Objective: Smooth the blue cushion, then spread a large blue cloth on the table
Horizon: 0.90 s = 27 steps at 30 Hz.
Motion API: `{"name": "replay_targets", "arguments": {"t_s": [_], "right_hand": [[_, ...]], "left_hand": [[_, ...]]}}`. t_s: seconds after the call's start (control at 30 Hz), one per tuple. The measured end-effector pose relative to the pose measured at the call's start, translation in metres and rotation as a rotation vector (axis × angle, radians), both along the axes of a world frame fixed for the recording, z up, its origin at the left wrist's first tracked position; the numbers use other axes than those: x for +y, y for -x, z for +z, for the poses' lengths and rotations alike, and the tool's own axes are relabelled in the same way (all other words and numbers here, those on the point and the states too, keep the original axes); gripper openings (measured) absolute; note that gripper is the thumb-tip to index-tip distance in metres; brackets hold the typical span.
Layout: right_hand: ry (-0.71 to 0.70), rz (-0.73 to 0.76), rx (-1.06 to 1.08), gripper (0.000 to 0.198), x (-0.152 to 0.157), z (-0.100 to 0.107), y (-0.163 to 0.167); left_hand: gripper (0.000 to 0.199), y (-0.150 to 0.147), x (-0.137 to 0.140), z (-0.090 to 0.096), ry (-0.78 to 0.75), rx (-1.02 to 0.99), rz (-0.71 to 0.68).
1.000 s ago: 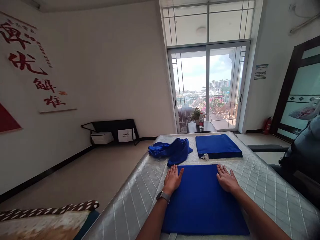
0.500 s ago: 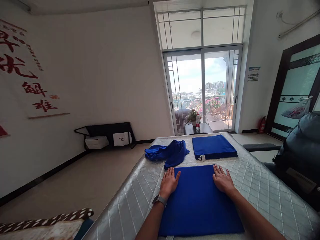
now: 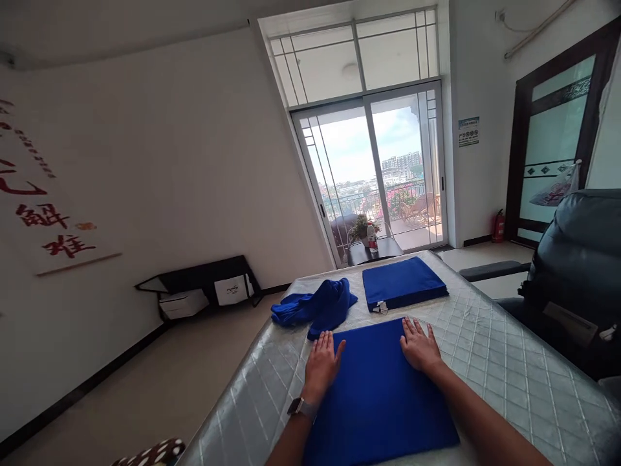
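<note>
A flat blue cloth [image 3: 376, 395] lies squared out in front of me on a silver quilted mattress [image 3: 504, 362]. At its far left corner rests my left hand [image 3: 322, 364], palm down with the fingers stretched out; a watch is on that wrist. My right hand [image 3: 420, 344] lies flat at the far right corner, fingers extended. Just beyond the left hand is a crumpled blue cloth [image 3: 315, 307]. A neat stack of folded blue cloths [image 3: 403, 283] sits farther back, with a white tag at its near left corner.
A black leather chair [image 3: 582, 272] stands close to the mattress's right side. Past the far edge, a small dark table [image 3: 388, 248] holds a bottle [image 3: 372, 237] and a potted plant [image 3: 359, 228]. A low black rack [image 3: 204, 275] with white boxes stands along the left wall.
The camera view has tilted and turned slightly to the right. Both hands stay flat on the cloth at its far corners, and the cloths look unchanged.
</note>
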State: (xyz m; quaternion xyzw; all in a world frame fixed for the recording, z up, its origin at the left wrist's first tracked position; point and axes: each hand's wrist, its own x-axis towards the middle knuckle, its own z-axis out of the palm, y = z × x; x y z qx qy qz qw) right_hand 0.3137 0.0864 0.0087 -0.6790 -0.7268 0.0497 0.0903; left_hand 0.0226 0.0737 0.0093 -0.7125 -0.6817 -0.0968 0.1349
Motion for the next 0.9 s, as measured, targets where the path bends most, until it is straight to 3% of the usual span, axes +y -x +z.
{"name": "replay_targets", "arguments": {"t_s": [0.2,0.3,0.4,0.63,0.9], "right_hand": [[-0.008,0.002,0.036,0.061,0.0,0.0,-0.002],[-0.014,0.041,0.016,0.059,-0.001,-0.001,-0.005],[-0.022,0.058,-0.001,0.06,-0.001,-0.002,-0.006],[-0.019,0.022,0.047,0.062,0.002,-0.002,-0.004],[-0.03,0.006,0.021,0.062,0.004,-0.007,-0.003]], "left_hand": [[0.066,-0.111,0.009,-0.009,0.077,-0.05,-0.397],[0.063,-0.154,0.023,-0.012,0.117,-0.067,-0.455],[0.063,-0.171,0.034,-0.014,0.127,-0.08,-0.432],[0.061,-0.138,0.033,-0.022,0.126,-0.038,-0.315],[0.063,-0.043,0.023,-0.022,0.145,-0.012,-0.157]]}}
